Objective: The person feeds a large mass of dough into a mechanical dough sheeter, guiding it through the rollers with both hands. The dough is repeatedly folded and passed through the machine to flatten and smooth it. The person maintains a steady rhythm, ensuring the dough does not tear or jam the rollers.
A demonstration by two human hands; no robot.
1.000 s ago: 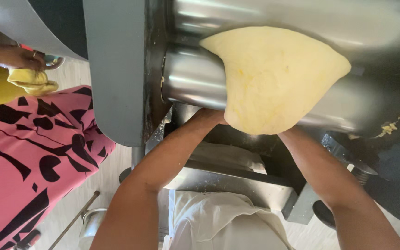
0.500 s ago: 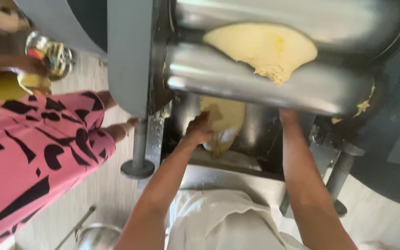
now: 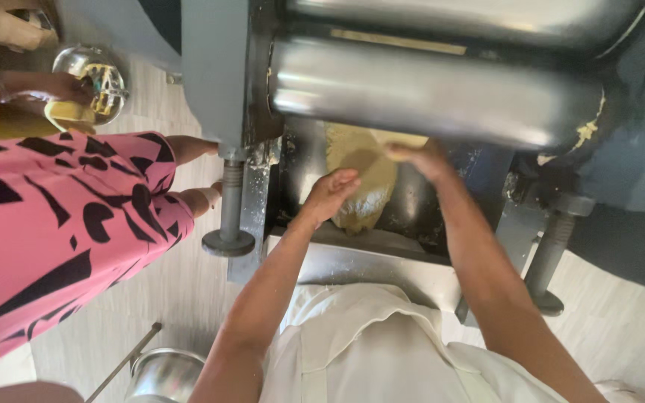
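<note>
A flattened yellow dough sheet [image 3: 363, 179] hangs down below the big steel roller [image 3: 427, 93] of a rolling machine. My left hand [image 3: 330, 194] presses its fingers against the sheet's lower left side. My right hand [image 3: 419, 155] holds the sheet's upper right edge just under the roller. Both arms reach forward from my white apron [image 3: 367, 351]. The upper part of the dough is hidden behind the roller.
A person in a pink and black patterned garment [image 3: 54, 224] stands at the left, a hand at a shiny metal bowl [image 3: 87, 82]. The machine's grey legs [image 3: 229, 216] [image 3: 546, 261] stand on the pale floor. A steel pot [image 3: 162, 377] sits bottom left.
The dough sheet has passed from above the roller down through it and now hangs below. My hands dropped from the top to under the roller. The view shifted downward.
</note>
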